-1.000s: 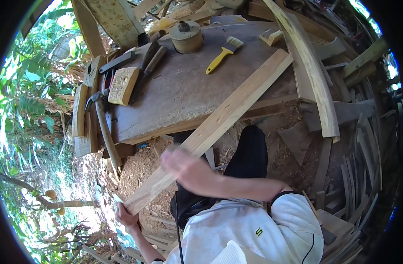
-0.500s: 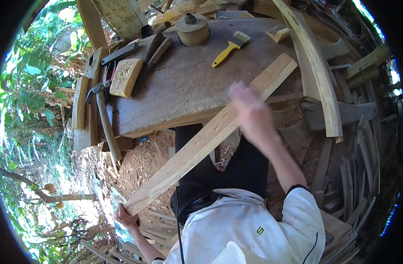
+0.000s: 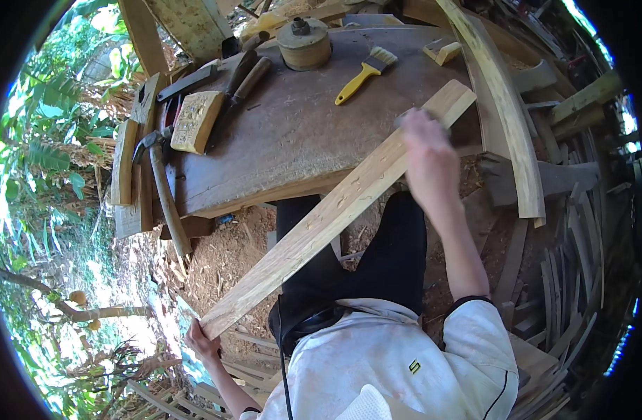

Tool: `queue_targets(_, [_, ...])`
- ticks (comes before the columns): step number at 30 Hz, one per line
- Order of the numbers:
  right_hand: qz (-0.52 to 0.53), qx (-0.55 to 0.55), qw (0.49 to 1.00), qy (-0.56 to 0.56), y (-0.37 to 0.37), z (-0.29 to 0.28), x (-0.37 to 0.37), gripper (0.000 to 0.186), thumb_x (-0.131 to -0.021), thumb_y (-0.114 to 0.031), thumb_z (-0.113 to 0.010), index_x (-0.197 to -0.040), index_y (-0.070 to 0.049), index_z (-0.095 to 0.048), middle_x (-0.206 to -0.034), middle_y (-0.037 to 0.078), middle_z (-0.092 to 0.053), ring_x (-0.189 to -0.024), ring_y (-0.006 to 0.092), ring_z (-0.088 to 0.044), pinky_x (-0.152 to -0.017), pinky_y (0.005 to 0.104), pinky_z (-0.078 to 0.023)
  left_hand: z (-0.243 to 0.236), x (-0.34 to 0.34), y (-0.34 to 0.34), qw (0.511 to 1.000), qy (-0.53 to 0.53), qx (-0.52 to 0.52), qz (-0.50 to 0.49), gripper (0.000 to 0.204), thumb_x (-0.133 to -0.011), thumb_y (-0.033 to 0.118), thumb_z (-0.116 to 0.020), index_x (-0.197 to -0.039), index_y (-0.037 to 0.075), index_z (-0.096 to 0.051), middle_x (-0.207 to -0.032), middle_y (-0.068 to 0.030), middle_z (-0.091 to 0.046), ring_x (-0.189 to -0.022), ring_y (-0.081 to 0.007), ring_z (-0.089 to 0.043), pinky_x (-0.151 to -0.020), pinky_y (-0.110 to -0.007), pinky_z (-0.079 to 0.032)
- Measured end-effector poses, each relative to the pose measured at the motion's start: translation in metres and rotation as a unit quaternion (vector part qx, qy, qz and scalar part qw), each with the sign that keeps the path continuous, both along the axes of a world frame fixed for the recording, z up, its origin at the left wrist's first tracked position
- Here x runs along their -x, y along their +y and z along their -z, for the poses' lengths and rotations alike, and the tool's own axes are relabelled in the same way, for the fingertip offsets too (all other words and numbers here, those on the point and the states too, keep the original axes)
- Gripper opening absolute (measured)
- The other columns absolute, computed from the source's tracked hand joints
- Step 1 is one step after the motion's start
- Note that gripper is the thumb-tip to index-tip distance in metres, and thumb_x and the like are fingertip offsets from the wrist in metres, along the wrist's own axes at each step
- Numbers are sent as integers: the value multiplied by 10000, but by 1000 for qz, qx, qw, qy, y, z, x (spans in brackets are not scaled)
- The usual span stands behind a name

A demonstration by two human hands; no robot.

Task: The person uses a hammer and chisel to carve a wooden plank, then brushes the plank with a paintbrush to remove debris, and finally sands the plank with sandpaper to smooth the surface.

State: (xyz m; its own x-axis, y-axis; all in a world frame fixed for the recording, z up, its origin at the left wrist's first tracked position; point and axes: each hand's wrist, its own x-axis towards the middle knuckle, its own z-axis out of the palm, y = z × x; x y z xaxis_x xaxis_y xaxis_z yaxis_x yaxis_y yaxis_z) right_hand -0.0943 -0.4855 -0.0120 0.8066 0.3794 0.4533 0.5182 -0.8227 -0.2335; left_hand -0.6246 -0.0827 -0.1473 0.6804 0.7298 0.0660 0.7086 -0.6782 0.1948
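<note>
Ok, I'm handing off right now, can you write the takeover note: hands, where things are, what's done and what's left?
Left hand grips the near end of the long wooden plank.
Right hand lies on the plank's upper face near the far end, blurred.
The plank's far end rests on the workbench.
Yellow-handled brush, round tin, wooden block and hammer lie there unused.
Progress on the plank's surface can't be judged.

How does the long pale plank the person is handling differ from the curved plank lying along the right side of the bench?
The long pale straight plank has straight edges and slants off the dark wooden bench, gripped at its low end by the left hand, with the right hand on it near the top. The curved greyish plank bows along its length, looks more weathered, and lies untouched. Both are long, flat pieces of bare wood.
</note>
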Motion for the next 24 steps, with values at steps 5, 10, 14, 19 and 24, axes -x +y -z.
queue_targets(5, [-141,-1,990,-2,2,5,-2,272,-1011,-9,-536,-1222,-18,-708,-1240,182,-726,-1162,368,-713,-1020,466,-584,4,2,-2,990,-41,-121,66,461,-646,178,-827,-1018,-9,-631,-796,-193,-617,-718,-450,-594,-673,-504,-438])
queue_targets(10, [68,28,995,-60,-57,5,-85,346,-1140,-150,-467,-1370,-8,-683,-1394,191,-704,-1342,357,-648,-1108,453,-552,9,-5,4,988,-69,-113,79,484,-643,193,-827,-1035,-18,-635,-786,-202,-616,-684,-469,-575,-649,-522,-433])
queue_targets(14, [-140,14,990,19,8,1,15,374,-955,6,-597,-1312,10,-708,-1371,205,-702,-1280,382,-664,-1082,449,-561,1,-5,-1,995,-63,-56,44,431,-647,183,-812,-968,0,-591,-766,-211,-593,-694,-485,-569,-652,-538,-430])
queue_targets(19, [-305,-48,951,36,82,48,144,467,-875,-153,-648,-1278,81,-682,-1265,232,-693,-1237,374,-637,-1182,510,-466,3,-29,-14,996,-36,-45,62,320,-677,153,-767,-860,36,-533,-699,-189,-556,-644,-460,-565,-613,-528,-409])
queue_targets(24, [-483,65,870,82,159,79,247,478,-979,-162,-629,-1351,136,-664,-1475,269,-659,-1438,352,-599,-1248,466,-423,5,-39,-29,995,-41,-47,82,285,-716,190,-765,-862,42,-569,-682,-169,-569,-605,-440,-569,-592,-517,-424])
